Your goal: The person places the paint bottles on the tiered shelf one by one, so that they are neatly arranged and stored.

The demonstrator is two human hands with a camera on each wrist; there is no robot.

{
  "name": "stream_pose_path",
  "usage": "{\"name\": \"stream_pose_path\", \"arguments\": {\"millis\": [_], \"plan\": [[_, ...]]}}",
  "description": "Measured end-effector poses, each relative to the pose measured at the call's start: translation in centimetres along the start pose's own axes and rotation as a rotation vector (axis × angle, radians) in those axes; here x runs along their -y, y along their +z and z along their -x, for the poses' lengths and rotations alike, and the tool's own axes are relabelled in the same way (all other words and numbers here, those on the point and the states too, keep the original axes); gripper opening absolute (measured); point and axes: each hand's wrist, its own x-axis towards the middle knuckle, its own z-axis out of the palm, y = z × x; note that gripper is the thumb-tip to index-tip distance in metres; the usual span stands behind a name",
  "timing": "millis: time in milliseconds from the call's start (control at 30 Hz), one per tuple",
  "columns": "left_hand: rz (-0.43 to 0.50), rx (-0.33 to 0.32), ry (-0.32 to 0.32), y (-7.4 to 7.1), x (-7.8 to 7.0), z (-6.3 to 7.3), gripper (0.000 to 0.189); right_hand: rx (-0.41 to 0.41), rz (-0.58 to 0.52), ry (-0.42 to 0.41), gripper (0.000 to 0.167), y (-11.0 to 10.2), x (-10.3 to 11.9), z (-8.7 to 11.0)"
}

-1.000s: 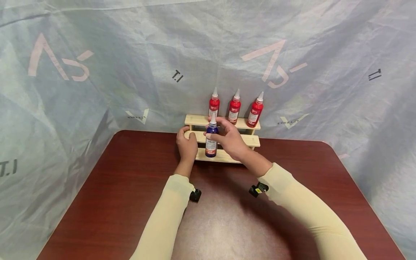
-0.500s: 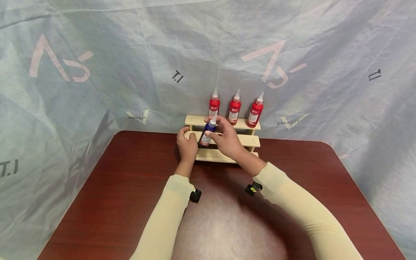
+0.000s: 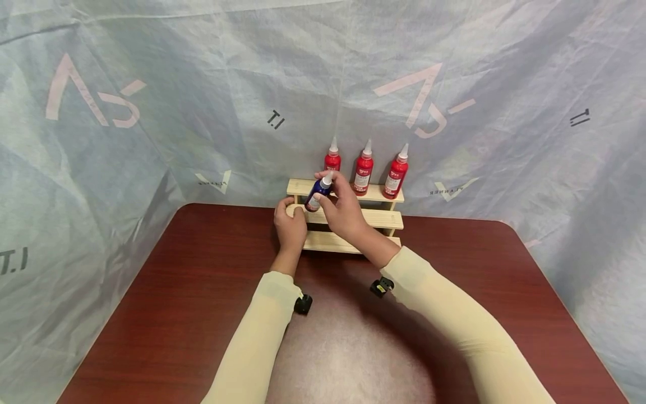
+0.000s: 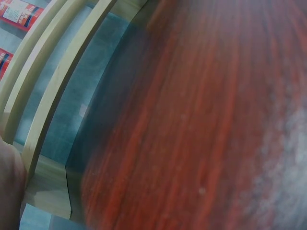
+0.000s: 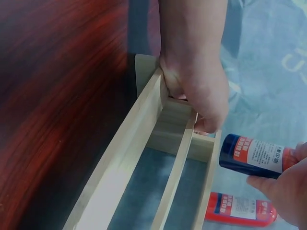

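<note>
My right hand point(image 3: 345, 209) holds a dark blue bottle point(image 3: 315, 197) with a white pointed nozzle between thumb and fingers. The bottle tilts, its nozzle toward the upper right, in front of the left part of the top shelf. In the right wrist view the blue bottle point(image 5: 252, 152) shows its orange and white label, raised beside the shelf edges. With my left hand point(image 3: 291, 229) I grip the left end of a three-tier pale wooden rack point(image 3: 348, 243), thumb over the middle shelf. The left wrist view shows only a bit of that hand point(image 4: 10, 184) at the rack's end.
On the top shelf stand a left red bottle point(image 3: 332, 160), partly hidden by my right hand, a middle red bottle point(image 3: 363, 175) and a right red bottle point(image 3: 396, 178), all with white nozzles. A grey sheet point(image 3: 202, 112) hangs behind the dark red wooden table point(image 3: 212, 292).
My right hand has lifted the blue bottle from in front of the lower shelves up and left to the top shelf's height, tipping it from upright. The left hand stays on the rack.
</note>
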Motion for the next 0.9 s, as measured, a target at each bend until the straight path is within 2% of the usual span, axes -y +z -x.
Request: {"name": "stream_pose_path", "arguments": {"millis": [300, 533, 733, 900], "plan": [[-0.004, 0.027, -0.015, -0.1, 0.2, 0.2, 0.034, -0.010, 0.037, -0.060, 0.043, 0.6, -1.3, -0.5], [-0.013, 0.004, 0.011, 0.0, 0.1, 0.1, 0.033, -0.026, 0.055, -0.107, 0.044, 1.3, -2.0, -0.8], [-0.025, -0.007, 0.016, 0.1, 0.1, 0.0, 0.032, -0.022, 0.055, -0.113, 0.043, 1.9, -2.2, -1.3], [-0.003, -0.007, 0.020, -0.1, 0.0, -0.2, 0.032, -0.015, 0.086, -0.096, 0.043, 2.5, -2.1, -2.4]]}}
